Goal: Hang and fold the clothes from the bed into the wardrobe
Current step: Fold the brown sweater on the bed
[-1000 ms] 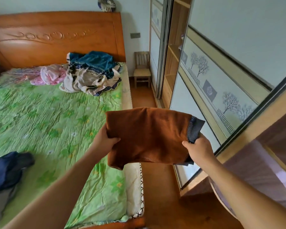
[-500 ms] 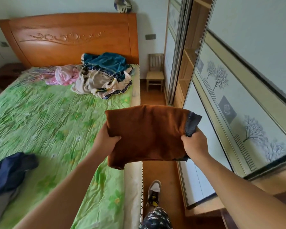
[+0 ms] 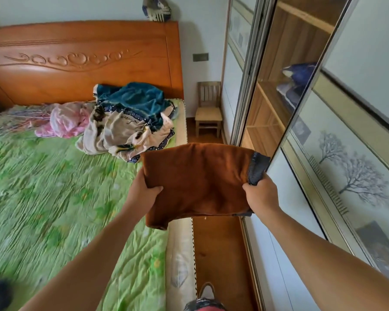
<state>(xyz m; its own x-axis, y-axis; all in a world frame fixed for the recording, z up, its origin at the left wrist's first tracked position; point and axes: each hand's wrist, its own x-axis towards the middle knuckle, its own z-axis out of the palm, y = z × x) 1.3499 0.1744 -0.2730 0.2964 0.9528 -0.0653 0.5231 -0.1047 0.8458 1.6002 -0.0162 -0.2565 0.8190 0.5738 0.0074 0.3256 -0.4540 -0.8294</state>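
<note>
Footing: we stand on the narrow strip of wooden floor between the green floral-sheeted bed and the wardrobe; a stumble here would jolt the load.
Left hand: thumb over, fingers under, clamped on the left edge of the folded rust-brown fleece garment.
Right hand: gripping the right edge at the dark grey ribbed band.
Garment position: held in the air over the bed's edge and the floor strip, not yet in the wardrobe.
Risk, fold: only the edges are held and the lower left corner droops; we judge the fold could open if either grip slackens.
Risk, door: the tree-printed sliding door panel stands just beside the right hand; the band could snag on its frame.
Risk, shelf: the open wooden shelving holds a blue folded item; careless stacking could topple it.
Outstanding: the heap of teal and cream clothes by the headboard.
</note>
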